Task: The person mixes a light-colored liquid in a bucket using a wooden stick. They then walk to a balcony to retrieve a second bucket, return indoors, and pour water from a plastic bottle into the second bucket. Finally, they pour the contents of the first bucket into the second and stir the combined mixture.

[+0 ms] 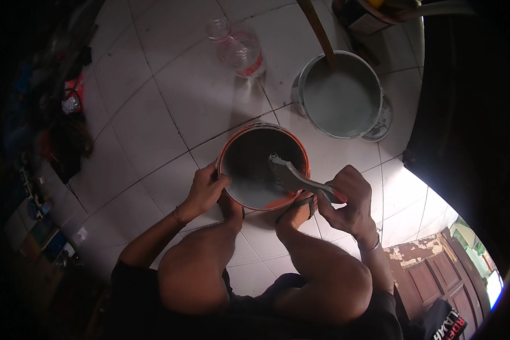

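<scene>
A round bucket [226,146] with an orange-red rim stands on the tiles between my feet. Its inside is dark, with a pale grey patch low in it. My left hand [205,190] grips the rim on the left side, thumb over the edge. In my right hand [348,201] is a curved, grey-smeared brush [294,178] with a bit of red near the grip. The brush's head hangs over the bucket's opening, tilted down to the left; whether it touches the contents I cannot tell.
Beyond the bucket to the right stands a white pail [301,85] of grey liquid, a wooden stick [318,31] leaning in it. A clear plastic bottle [241,52] is farther off. Clutter lines the left side; a worn brown door [436,272] is at lower right.
</scene>
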Action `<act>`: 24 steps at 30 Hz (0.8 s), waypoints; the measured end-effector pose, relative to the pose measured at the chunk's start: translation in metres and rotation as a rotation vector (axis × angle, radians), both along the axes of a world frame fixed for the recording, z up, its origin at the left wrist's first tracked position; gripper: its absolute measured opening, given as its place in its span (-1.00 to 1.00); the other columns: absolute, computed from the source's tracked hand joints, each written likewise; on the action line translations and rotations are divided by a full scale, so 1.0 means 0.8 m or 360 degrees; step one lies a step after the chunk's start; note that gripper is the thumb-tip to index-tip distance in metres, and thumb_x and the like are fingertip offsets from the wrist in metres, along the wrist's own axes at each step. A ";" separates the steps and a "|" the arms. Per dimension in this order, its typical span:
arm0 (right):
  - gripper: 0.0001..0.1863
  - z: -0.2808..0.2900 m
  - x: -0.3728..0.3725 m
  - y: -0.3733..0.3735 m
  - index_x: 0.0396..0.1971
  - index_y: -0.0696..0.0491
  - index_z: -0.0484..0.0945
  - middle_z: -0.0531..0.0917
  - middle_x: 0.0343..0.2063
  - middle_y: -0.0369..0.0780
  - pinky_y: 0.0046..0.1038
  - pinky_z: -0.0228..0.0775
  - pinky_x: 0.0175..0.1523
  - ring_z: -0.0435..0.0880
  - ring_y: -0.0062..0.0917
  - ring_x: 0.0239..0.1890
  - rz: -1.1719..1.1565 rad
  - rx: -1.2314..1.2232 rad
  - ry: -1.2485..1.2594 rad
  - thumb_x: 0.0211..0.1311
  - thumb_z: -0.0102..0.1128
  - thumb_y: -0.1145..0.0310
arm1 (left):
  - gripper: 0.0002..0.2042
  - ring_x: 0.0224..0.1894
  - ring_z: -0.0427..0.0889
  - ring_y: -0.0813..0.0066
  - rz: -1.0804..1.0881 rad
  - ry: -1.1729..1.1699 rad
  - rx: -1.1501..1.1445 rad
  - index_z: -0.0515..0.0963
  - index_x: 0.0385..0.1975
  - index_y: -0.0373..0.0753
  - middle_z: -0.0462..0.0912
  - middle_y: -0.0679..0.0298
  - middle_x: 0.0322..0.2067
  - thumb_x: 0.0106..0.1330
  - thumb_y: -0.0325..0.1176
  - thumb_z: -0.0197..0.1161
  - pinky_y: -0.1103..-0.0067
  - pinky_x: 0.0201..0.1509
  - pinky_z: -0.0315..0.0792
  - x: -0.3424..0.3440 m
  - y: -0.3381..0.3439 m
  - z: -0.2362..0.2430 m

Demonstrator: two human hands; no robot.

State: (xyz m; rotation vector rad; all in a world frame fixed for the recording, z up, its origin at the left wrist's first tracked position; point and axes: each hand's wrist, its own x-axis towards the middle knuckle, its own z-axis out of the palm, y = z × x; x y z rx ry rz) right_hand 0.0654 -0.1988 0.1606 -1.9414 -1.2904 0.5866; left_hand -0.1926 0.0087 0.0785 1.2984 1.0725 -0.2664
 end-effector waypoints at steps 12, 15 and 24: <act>-0.86 -0.029 -0.009 -0.038 -0.55 0.17 0.52 0.50 -0.66 -0.17 -0.34 0.29 -0.47 0.44 -0.29 -0.58 -0.0219 0.0272 -0.0405 -0.15 0.32 0.60 | -0.82 -0.45 0.53 0.62 0.0225 -0.0298 -0.0016 0.55 -0.26 -0.41 0.57 0.28 -0.45 0.24 -0.42 0.19 0.62 -0.41 0.44 0.032 -0.026 -0.044; -0.86 -0.029 -0.016 -0.045 -0.59 0.14 0.56 0.48 -0.66 -0.22 -0.37 0.29 -0.47 0.44 -0.34 -0.56 -0.0434 0.0384 -0.0403 -0.20 0.37 0.58 | -0.78 -0.41 0.57 0.61 0.0295 -0.0306 -0.0113 0.53 -0.18 -0.41 0.58 0.27 -0.39 0.30 -0.38 0.22 0.63 -0.38 0.52 0.032 -0.029 -0.041; -0.86 -0.054 -0.022 -0.103 -0.54 0.19 0.53 0.51 -0.59 -0.24 -0.46 0.27 -0.40 0.44 -0.49 -0.51 -0.0969 0.0353 0.0107 0.04 0.31 0.47 | -0.48 -0.12 0.65 0.45 0.0224 -0.0320 -0.0117 0.35 0.23 -0.32 0.55 0.12 -0.01 0.45 -0.07 0.16 0.58 -0.17 0.66 0.050 -0.040 -0.030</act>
